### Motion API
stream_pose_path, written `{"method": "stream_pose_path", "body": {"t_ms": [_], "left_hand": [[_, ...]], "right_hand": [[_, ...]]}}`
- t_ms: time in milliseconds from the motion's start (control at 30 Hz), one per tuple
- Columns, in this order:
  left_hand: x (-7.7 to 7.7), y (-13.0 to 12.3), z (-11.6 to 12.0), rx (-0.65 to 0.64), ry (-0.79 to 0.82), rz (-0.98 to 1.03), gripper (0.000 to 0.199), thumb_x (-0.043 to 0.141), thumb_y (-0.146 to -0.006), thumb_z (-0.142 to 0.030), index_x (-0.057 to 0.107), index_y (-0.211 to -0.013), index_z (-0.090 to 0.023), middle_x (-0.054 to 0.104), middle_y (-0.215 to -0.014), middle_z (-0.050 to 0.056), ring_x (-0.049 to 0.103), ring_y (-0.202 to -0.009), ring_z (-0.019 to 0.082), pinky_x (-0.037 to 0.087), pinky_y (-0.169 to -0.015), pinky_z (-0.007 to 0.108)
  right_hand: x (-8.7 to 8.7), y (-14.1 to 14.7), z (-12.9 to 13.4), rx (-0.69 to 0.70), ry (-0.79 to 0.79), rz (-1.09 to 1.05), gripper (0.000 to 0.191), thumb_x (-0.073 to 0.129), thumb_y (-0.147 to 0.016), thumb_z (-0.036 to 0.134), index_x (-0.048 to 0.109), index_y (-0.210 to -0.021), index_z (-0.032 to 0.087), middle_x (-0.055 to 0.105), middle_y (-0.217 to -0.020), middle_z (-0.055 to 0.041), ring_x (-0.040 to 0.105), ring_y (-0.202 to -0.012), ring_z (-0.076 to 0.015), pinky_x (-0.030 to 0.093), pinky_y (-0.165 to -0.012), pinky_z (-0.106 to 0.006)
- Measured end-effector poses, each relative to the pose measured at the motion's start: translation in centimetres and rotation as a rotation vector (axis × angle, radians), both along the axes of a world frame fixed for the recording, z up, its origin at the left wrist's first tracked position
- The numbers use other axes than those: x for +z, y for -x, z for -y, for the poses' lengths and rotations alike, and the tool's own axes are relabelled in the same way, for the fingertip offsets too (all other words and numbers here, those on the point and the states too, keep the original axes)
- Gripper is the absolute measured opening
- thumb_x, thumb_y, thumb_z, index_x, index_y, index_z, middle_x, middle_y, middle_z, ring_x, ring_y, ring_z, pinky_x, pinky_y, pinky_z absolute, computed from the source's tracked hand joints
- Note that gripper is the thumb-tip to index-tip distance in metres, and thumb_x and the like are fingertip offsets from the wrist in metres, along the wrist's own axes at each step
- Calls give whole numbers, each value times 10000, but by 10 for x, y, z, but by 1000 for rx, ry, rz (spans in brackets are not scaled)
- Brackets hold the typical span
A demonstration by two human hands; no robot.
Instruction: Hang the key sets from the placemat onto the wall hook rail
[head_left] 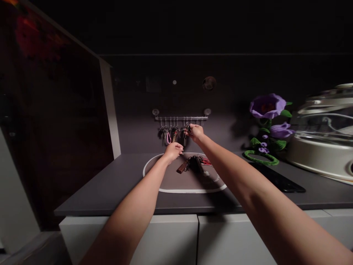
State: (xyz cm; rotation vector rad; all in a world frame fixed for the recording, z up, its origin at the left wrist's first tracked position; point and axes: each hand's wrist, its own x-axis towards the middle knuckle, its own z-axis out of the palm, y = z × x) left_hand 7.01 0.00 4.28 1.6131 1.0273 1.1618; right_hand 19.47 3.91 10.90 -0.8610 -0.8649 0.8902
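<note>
Head view, dim light.

Hook rail (181, 118): metal bar fixed to the dark back wall on two suction cups, a row of small hooks beneath it.

Hanging keys (171, 134): several key bunches on the hooks, one with a pink loop, one with a brownish tag; they hang just above the rear edge of the tabletop.

Right hand (196, 132): raised to the right part of the rail, fingers pinched narrow on a dark key set (188, 129) that sits at the hooks. Whether the set hangs from a hook or only from the hand cannot be told.

Left hand (173, 151): lower, below the hanging keys and over the rear edge of the mat; fingers curled close together. What they grip, if anything, cannot be told.

Mat (176, 182): grey oval with a white border, lying flat on the tabletop (110, 187).

Key pile (194, 163): dark bunch with a brown fob and a red piece, resting on the mat just in front of the left hand.

Purple flower ornament (267, 121): upright at the right, near the wall, well apart from the mat.

Dark flat slab (278, 178): lying on the tabletop right of the mat.

White appliance (325, 140): far right, clear lid.
</note>
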Motion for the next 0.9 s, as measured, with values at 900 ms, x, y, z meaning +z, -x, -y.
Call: {"method": "stream_pose_path", "body": {"t_ms": [900], "left_hand": [[2,3,2,4,39,-16,33,555,-737,-98,557,-764,-116,618,-735,40,556,-573,57,400,-506,142]], "right_hand": [[-7,1,-3,82,85,-75,138,436,-839,123,481,-709,140,522,-466,18,517,-417,-67,471,-410,-166]]}}
